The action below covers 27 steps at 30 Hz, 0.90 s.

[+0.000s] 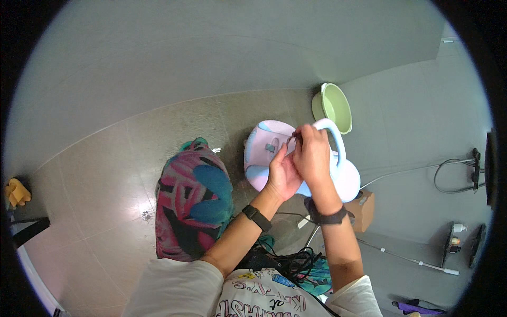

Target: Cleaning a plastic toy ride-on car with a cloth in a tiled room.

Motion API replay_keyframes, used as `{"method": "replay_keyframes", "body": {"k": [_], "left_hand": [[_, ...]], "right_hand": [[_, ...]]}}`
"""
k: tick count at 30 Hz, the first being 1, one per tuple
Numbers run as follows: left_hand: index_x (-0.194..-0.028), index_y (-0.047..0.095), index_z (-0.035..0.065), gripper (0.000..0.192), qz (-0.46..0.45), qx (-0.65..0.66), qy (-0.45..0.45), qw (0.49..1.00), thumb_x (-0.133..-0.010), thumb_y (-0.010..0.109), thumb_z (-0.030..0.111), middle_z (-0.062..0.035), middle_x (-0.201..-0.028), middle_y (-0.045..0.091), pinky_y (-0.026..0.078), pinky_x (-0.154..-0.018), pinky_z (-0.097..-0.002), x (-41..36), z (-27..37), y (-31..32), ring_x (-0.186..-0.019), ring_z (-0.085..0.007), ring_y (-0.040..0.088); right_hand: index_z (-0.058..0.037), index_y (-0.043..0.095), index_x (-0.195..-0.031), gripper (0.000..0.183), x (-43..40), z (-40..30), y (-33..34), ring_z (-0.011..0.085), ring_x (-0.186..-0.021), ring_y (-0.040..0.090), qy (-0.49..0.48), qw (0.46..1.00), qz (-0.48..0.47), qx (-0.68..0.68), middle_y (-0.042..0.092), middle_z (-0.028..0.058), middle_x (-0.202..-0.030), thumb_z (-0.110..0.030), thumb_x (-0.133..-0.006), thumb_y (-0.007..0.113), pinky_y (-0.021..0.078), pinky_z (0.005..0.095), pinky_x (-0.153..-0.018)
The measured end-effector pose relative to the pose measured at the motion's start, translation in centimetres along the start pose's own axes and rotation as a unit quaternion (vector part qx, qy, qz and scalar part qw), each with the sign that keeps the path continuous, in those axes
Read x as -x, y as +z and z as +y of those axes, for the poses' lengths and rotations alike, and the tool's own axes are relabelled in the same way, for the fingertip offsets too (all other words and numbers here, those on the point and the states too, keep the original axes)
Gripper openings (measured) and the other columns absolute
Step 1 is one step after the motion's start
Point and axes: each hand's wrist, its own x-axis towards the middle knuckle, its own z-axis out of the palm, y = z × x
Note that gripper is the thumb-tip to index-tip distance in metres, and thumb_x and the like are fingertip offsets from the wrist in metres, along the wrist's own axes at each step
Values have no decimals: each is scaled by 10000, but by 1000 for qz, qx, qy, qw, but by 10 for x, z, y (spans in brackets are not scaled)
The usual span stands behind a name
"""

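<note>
My left hand [286,174] is turned palm up, its thumb apart and its bare palm showing. Its fingers are partly hidden by my right hand [313,154], which is curled over them with its back upward. A small dark patch shows at the right fingertips; whether it is something held, I cannot tell. Below both hands is a pink and light-blue plastic child's potty seat [265,136] with a curved handle [336,144]. A dark watch [256,218] is on my left wrist and a black band [326,216] on my right.
A green plastic basin [336,107] leans against the wall. Patterned cloth [194,202] covers my leg at left. A cardboard box [362,212] stands right of the seat, near a white pole [420,263]. Yellow slippers [18,193] lie far left on the tiled floor [107,190].
</note>
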Motion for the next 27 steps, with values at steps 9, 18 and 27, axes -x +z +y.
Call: {"method": "replay_keyframes", "body": {"k": [9, 18, 27], "left_hand": [[-1248, 546, -28, 637, -37, 18, -16, 999, -1001, 425, 546, -139, -1100, 606, 420, -1006, -489, -10, 1, -32, -1070, -277, 561], [-1213, 585, 61, 349, 46, -136, 22, 989, -1022, 531, 349, -41, -986, 595, 458, -874, -402, -22, -8, -22, -924, -171, 562], [-1142, 595, 61, 285, 56, -204, 17, 977, -1018, 575, 317, -12, -940, 533, 465, -844, -390, -21, -12, -10, -893, -144, 525]], "right_hand": [[-4, 626, -1020, 155, -47, 100, -51, 241, -849, 731, 156, 985, 60, -44, 736, 153, -906, -14, -868, 656, 558, 340, -767], [-28, 604, -1006, 200, 6, 86, -7, 424, -928, 555, -32, 995, -23, -90, 571, 205, -988, -79, -824, 673, 453, 475, -814], [-11, 595, -961, 162, 125, 157, -82, 432, -871, 597, 126, 977, -171, -28, 594, 214, -905, -21, -817, 668, 497, 468, -777]]}}
